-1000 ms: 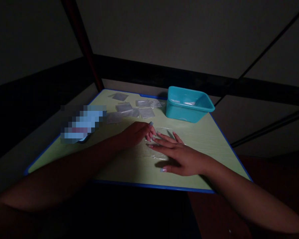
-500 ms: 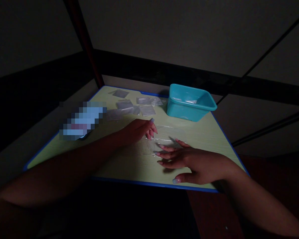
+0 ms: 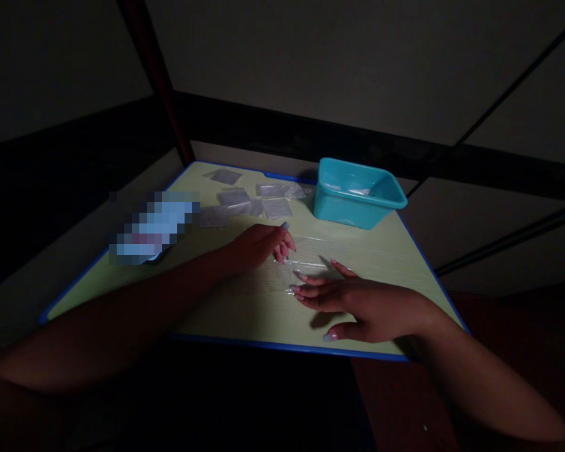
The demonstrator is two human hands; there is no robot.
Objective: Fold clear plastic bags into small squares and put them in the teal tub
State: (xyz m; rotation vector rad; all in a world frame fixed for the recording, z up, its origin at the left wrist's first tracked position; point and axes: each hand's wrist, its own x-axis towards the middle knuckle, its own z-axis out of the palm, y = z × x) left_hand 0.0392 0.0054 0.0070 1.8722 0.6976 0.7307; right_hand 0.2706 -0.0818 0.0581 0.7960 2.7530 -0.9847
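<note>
A clear plastic bag lies flat in the middle of the table, its edges hard to make out. Beside its left part rests my left hand, fingers curled together; whether anything is between them is hidden. My right hand is spread palm down over the lower right of the plastic, fingertips at its near edge and the thumb apart. Several small flat packets in clear wrapping lie at the back left of the table.
A turquoise basket with some clear or white pieces inside stands at the table's back right. A pixelated, phone-like device is at the left edge. The pale table has a blue rim.
My right hand has shifted slightly up and its fingers have drawn a little closer together. My left hand stays nearly where it was. The whole view has moved slightly.
</note>
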